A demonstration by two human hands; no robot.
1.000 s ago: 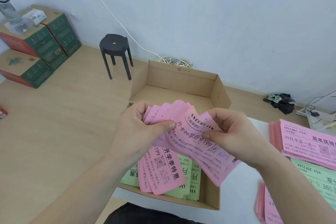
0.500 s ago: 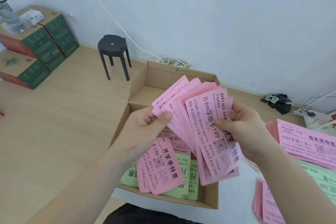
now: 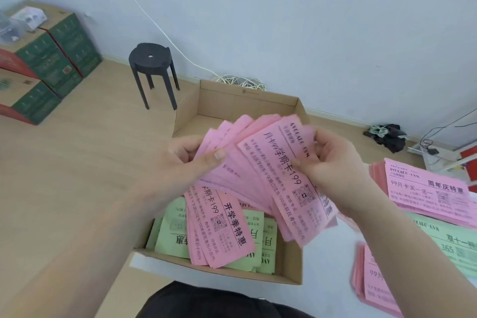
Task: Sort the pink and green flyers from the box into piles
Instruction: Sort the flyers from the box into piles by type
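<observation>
Both hands hold a fanned stack of pink flyers (image 3: 260, 168) above the open cardboard box (image 3: 247, 100). My left hand (image 3: 188, 162) grips the stack's left edge, thumb on top. My right hand (image 3: 333, 160) pinches the top flyer at its right side. In the box lie more pink flyers (image 3: 219, 230) on top of green flyers (image 3: 175, 232). On the white table to the right sit a pink pile (image 3: 428, 191), a green pile (image 3: 454, 242) and another pink pile (image 3: 376, 284) at the lower right.
A black stool (image 3: 152, 64) stands on the wood floor behind the box. Green and red cartons (image 3: 49, 59) are stacked at the far left. White cable (image 3: 240, 80) lies coiled by the wall. Dark cloth (image 3: 387, 134) and wires lie at the right.
The fanned pink stack has tilted and spread wider between my hands. My right hand has shifted up along the top flyer's right edge.
</observation>
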